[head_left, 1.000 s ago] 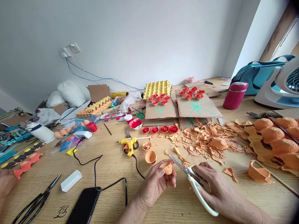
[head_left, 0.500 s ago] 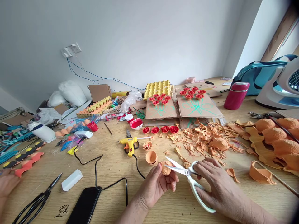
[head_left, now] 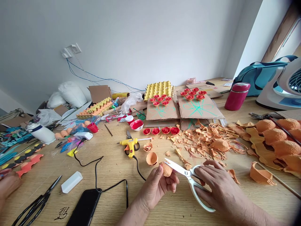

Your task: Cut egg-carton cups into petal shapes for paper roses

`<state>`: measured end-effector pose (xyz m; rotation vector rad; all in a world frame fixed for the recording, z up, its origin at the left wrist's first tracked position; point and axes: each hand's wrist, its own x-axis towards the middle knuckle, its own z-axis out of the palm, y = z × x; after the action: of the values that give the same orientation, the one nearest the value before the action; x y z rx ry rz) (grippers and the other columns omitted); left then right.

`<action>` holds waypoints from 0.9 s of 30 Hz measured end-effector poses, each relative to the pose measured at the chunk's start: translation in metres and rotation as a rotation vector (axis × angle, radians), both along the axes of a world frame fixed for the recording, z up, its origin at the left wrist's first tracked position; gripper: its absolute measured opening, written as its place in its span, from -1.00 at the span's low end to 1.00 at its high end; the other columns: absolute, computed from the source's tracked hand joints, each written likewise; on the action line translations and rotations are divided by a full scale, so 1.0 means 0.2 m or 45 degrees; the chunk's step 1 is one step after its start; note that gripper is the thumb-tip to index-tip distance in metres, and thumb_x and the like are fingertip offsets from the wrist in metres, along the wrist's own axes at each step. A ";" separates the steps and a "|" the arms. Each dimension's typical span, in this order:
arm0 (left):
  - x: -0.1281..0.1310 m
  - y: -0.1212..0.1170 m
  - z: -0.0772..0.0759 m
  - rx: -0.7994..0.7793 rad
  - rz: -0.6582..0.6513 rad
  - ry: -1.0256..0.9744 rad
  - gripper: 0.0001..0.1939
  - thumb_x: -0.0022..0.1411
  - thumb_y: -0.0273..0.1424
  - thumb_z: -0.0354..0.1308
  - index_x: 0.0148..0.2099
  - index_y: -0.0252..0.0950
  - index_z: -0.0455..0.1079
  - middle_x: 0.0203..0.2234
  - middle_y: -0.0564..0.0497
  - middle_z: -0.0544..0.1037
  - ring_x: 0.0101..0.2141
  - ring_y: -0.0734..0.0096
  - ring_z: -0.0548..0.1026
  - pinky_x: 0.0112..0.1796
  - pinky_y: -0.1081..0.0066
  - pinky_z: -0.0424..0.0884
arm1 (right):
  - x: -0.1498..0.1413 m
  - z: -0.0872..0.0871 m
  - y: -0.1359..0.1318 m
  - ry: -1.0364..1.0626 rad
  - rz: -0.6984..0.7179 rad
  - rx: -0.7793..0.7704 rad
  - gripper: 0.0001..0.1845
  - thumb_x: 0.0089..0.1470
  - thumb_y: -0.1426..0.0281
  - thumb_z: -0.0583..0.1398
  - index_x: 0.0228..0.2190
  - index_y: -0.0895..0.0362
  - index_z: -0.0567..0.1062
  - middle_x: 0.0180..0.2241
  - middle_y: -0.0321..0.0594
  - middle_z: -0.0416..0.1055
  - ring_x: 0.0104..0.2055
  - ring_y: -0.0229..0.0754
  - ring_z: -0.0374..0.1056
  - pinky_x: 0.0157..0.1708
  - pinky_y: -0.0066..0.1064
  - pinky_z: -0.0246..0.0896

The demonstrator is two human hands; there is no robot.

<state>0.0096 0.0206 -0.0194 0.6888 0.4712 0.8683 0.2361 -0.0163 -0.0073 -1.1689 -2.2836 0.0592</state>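
Between the thumb and fingers of my left hand [head_left: 160, 183] is an orange egg-carton cup [head_left: 167, 169]. My right hand [head_left: 218, 185] grips white-handled scissors [head_left: 196, 190], whose blades lie nearly closed at the cup's upper edge. Just beyond my left hand stand another cut orange cup [head_left: 152, 159] and a small orange paper rose [head_left: 148, 147]. A yellow glue gun [head_left: 130, 147] rests left of these, over a pair of dark-handled scissors. Several red paper roses [head_left: 174, 130] sit in a row farther back.
Orange scraps [head_left: 202, 141] spread across the right middle. An orange egg carton [head_left: 277, 141] lies at right, beside a magenta flask [head_left: 237, 96]. Black scissors [head_left: 39, 201] and a phone [head_left: 84, 207] are front left. Another person's hand [head_left: 10, 185] touches a painted carton strip [head_left: 30, 164].
The scissor blades have closed from a wider opening on the cup's edge. The other person's hand at far left has shifted slightly.
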 end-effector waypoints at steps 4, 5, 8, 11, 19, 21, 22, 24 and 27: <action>0.00 0.00 0.01 0.008 0.018 0.010 -0.49 0.17 -0.01 0.25 -0.22 -0.45 0.50 -0.47 -0.12 0.59 -0.55 0.50 0.49 -0.50 0.55 0.37 | -0.02 0.01 -0.02 0.003 0.013 -0.150 -0.78 0.23 0.38 0.13 -0.46 0.07 0.23 -0.50 -0.36 0.32 -0.45 -0.23 0.19 -0.25 -0.30 0.10; 0.00 0.00 0.01 0.008 0.024 0.017 -0.49 0.16 -0.01 0.26 -0.22 -0.45 0.51 -0.47 -0.11 0.59 -0.54 0.50 0.49 -0.50 0.55 0.38 | -0.02 0.01 -0.02 0.012 0.009 -0.231 -0.77 0.23 0.38 0.11 -0.47 0.07 0.23 -0.50 -0.35 0.32 -0.45 -0.23 0.20 -0.28 -0.32 0.11; 0.00 0.00 0.02 0.014 0.048 0.040 -0.50 0.14 -0.02 0.28 -0.22 -0.44 0.52 -0.46 -0.10 0.58 -0.54 0.51 0.48 -0.49 0.56 0.38 | -0.05 0.04 -0.03 0.114 -0.015 -0.551 -0.76 0.25 0.33 0.07 -0.48 0.08 0.27 -0.48 -0.29 0.35 -0.40 -0.20 0.23 -0.35 -0.36 0.10; -0.01 0.00 0.03 0.021 0.064 0.058 -0.50 0.12 -0.04 0.31 -0.21 -0.44 0.54 -0.46 -0.09 0.56 -0.52 0.52 0.48 -0.47 0.57 0.39 | -0.05 0.06 -0.03 0.335 -0.022 -0.903 -0.70 0.25 0.22 0.07 -0.48 0.08 0.34 -0.48 -0.31 0.34 -0.41 -0.21 0.21 -0.40 -0.40 0.08; -0.02 0.00 0.02 0.015 0.037 0.047 -0.47 0.15 -0.01 0.27 -0.19 -0.46 0.54 -0.47 -0.09 0.55 -0.52 0.52 0.48 -0.46 0.56 0.39 | -0.05 0.09 -0.03 0.368 -0.052 -0.985 -0.76 0.23 0.24 0.09 -0.43 0.08 0.38 -0.45 -0.31 0.37 -0.37 -0.19 0.26 -0.36 -0.39 0.12; -0.02 0.00 0.01 0.021 0.032 0.028 -0.49 0.18 -0.01 0.25 -0.19 -0.44 0.53 -0.46 -0.10 0.56 -0.53 0.51 0.48 -0.47 0.54 0.39 | -0.06 0.09 -0.04 0.241 -0.069 -0.778 -0.82 0.22 0.32 0.09 -0.42 0.07 0.35 -0.43 -0.28 0.40 -0.36 -0.17 0.27 -0.33 -0.36 0.14; -0.01 0.00 0.01 0.024 0.031 0.019 -0.50 0.18 -0.02 0.24 -0.20 -0.43 0.52 -0.46 -0.10 0.57 -0.53 0.50 0.49 -0.48 0.54 0.39 | -0.06 0.09 -0.04 0.181 -0.062 -0.672 -0.84 0.21 0.36 0.09 -0.43 0.07 0.34 -0.43 -0.28 0.39 -0.37 -0.17 0.27 -0.31 -0.34 0.14; -0.01 0.00 0.00 0.031 0.024 0.009 -0.52 0.19 -0.03 0.24 -0.20 -0.43 0.51 -0.47 -0.10 0.57 -0.54 0.50 0.48 -0.48 0.53 0.39 | -0.06 0.08 -0.03 0.079 -0.052 -0.490 -0.85 0.18 0.40 0.11 -0.45 0.07 0.29 -0.46 -0.29 0.36 -0.41 -0.18 0.24 -0.30 -0.31 0.14; -0.01 0.01 0.01 0.047 0.013 0.027 -0.51 0.17 -0.03 0.26 -0.22 -0.43 0.49 -0.47 -0.10 0.57 -0.54 0.50 0.48 -0.49 0.53 0.38 | -0.05 0.06 -0.02 0.013 -0.065 -0.309 -0.85 0.16 0.40 0.15 -0.43 0.07 0.26 -0.46 -0.32 0.34 -0.44 -0.20 0.20 -0.27 -0.28 0.13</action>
<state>0.0083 0.0216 -0.0180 0.7302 0.4789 0.8822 0.2258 -0.0208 0.0054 -1.3440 -2.2832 0.3302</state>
